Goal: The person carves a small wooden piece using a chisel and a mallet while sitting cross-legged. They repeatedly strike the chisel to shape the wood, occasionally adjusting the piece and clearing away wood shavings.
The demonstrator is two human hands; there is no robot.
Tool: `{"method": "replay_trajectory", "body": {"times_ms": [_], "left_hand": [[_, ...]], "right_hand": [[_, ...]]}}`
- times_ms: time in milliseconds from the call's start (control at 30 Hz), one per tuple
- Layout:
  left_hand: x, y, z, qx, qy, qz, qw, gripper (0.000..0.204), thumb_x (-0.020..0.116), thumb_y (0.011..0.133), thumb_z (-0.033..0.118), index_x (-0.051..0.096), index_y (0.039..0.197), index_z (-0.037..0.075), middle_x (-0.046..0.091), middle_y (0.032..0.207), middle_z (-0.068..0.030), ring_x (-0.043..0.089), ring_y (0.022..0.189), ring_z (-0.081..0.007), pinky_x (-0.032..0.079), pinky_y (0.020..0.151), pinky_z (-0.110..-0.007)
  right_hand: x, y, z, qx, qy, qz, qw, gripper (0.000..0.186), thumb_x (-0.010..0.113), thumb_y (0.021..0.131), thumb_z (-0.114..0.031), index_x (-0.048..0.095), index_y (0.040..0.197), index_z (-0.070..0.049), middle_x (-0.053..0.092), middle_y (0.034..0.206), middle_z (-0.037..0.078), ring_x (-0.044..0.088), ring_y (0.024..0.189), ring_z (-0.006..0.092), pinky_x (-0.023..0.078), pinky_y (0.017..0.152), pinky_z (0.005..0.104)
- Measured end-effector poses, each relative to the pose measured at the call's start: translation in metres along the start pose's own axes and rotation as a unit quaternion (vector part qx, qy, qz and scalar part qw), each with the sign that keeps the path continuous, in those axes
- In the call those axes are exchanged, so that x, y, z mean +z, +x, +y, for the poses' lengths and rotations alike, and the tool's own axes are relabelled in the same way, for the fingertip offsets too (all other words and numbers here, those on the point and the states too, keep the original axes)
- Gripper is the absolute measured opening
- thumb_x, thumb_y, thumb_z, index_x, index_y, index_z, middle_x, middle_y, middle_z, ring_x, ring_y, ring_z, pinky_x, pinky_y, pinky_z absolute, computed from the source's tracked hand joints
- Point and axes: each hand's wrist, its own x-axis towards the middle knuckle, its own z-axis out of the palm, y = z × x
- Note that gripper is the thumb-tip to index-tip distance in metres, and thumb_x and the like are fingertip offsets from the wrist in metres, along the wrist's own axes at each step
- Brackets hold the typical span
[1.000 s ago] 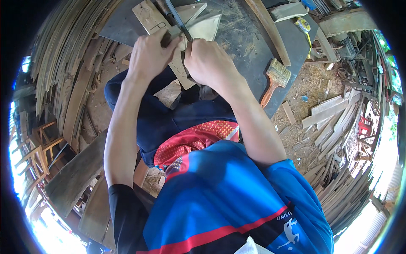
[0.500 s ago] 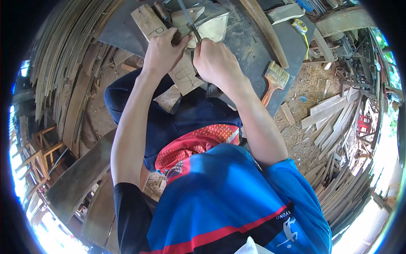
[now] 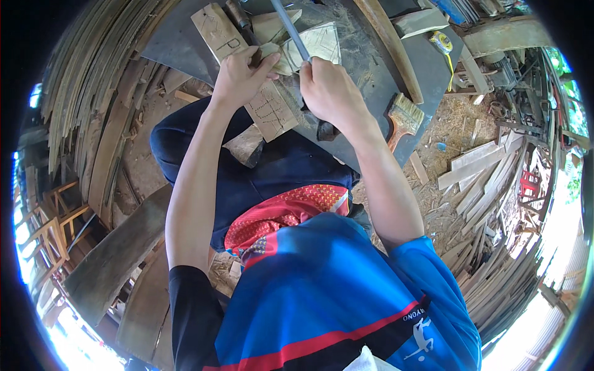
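Wooden workpiece (image 3: 315, 43): pale carved block lying on the dark worktop near its far side, just beyond both hands; carved lines show on its top face.
Metal tool (image 3: 288, 31): slim grey shaft slanting up and away from the right hand across the workpiece; its tip is out of view at the upper rim.
Right hand (image 3: 331, 93): fist closed around the lower end of the metal tool, knuckles upward.
Left hand (image 3: 241, 74): fingers curled, fingertips pressing a small pale wood piece (image 3: 272, 52) just beside the workpiece; the thumb side lies over the marked board.
Marked board (image 3: 247, 74): long flat plank with pencilled lines, lying slantwise on the worktop, its near end jutting over the worktop's near edge above the person's lap.
Worktop (image 3: 179, 43): dark sheet; bare surface shows to the left of the board and to the right of the workpiece.
Paintbrush (image 3: 402, 117): lies at the worktop's right near edge, bristles towards the hands, well apart from them.
Long wooden batten (image 3: 390, 43): lies slantwise to the right of the workpiece.
Tape measure (image 3: 440, 42): yellow, near the far right edge.
Surroundings: stacked wood strips (image 3: 495, 167) and shavings on the ground to the right; no containers in view.
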Motion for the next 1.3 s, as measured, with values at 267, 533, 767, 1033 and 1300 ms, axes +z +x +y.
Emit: {"method": "replay_trajectory", "body": {"times_ms": [267, 533, 767, 1033, 1300], "left_hand": [[-0.004, -0.001, 0.002, 0.030, 0.086, -0.003, 0.996, 0.044, 0.073, 0.095, 0.036, 0.061, 0.079, -0.003, 0.064, 0.064, -0.0157, 0.074, 0.066, -0.0250, 0.051, 0.059, -0.035], [0.001, -0.013, 0.039, 0.115, 0.214, 0.000, 0.970, 0.037, 0.073, 0.093, 0.032, 0.060, 0.087, -0.002, 0.068, 0.070, -0.0192, 0.070, 0.071, -0.0388, 0.054, 0.063, -0.045], [0.023, -0.038, 0.043, 0.203, 0.286, -0.004, 0.937, 0.032, 0.071, 0.094, 0.027, 0.060, 0.106, 0.000, 0.069, 0.069, -0.0207, 0.069, 0.064, -0.0404, 0.056, 0.057, -0.046], [0.025, -0.032, 0.034, 0.199, 0.277, 0.014, 0.940, 0.032, 0.070, 0.096, 0.032, 0.057, 0.097, 0.002, 0.067, 0.066, -0.0189, 0.069, 0.064, -0.0400, 0.053, 0.055, -0.049], [0.035, -0.033, 0.038, 0.223, 0.282, -0.034, 0.933, 0.033, 0.070, 0.095, 0.028, 0.057, 0.111, 0.002, 0.069, 0.071, -0.0199, 0.069, 0.067, -0.0418, 0.055, 0.058, -0.050]], "right_hand": [[0.001, -0.012, -0.008, -0.013, -0.040, -0.016, 0.999, 0.037, 0.047, 0.103, -0.024, 0.062, 0.091, 0.007, 0.068, 0.081, 0.032, 0.068, 0.082, 0.0507, 0.055, 0.078, 0.0569], [-0.015, -0.033, -0.010, 0.000, -0.065, -0.030, 0.997, 0.033, 0.051, 0.101, -0.020, 0.064, 0.090, 0.008, 0.068, 0.075, 0.030, 0.071, 0.076, 0.0474, 0.059, 0.072, 0.0536], [-0.006, -0.037, 0.003, 0.013, -0.012, 0.004, 1.000, 0.032, 0.051, 0.100, -0.019, 0.063, 0.090, 0.008, 0.067, 0.074, 0.032, 0.070, 0.075, 0.0498, 0.059, 0.070, 0.0546], [-0.009, -0.058, 0.004, 0.032, -0.019, -0.005, 0.999, 0.028, 0.053, 0.097, -0.018, 0.062, 0.091, 0.008, 0.068, 0.075, 0.031, 0.071, 0.076, 0.0488, 0.059, 0.071, 0.0531], [-0.013, -0.057, 0.002, 0.077, -0.077, -0.007, 0.994, 0.025, 0.054, 0.094, -0.015, 0.061, 0.096, 0.009, 0.071, 0.084, 0.029, 0.073, 0.082, 0.0447, 0.060, 0.076, 0.0511]]}}
